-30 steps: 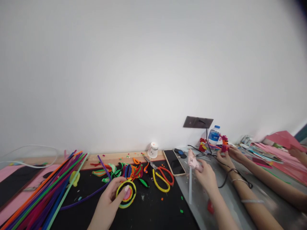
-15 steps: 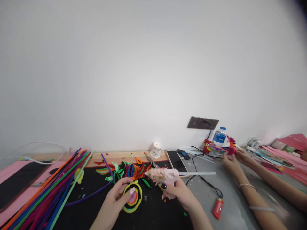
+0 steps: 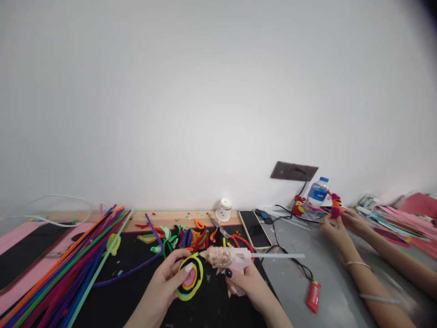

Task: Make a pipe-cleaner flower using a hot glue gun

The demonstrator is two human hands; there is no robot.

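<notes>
My left hand (image 3: 170, 279) pinches a round coil of coloured pipe cleaners (image 3: 195, 285), with a yellow outer ring, black and orange rings and a pink middle. Wrapped in my right hand (image 3: 246, 281) is a pale pink hot glue gun (image 3: 241, 258), its front crusted with bumpy decoration. A clear glue stick (image 3: 278, 255) pokes out of its back. The gun's nozzle points left and is at the coil's upper edge; whether it touches I cannot tell. Behind my hands lie several bent pipe-cleaner pieces (image 3: 194, 239) on the black mat (image 3: 208, 314).
Long pipe cleaners (image 3: 73, 269) are bundled at left. At the back stand a paper cup (image 3: 223, 210), pliers (image 3: 220, 228) and a phone (image 3: 255, 229). A black cord and a red packet (image 3: 313, 297) lie at right. Another person's hands (image 3: 336, 230) hold a pink-orange figure near a water bottle (image 3: 317, 195).
My right hand has brought the glue gun left and slightly down, so its nozzle is now at the coil's top edge. The coil stays in my left hand. The view has shifted slightly.
</notes>
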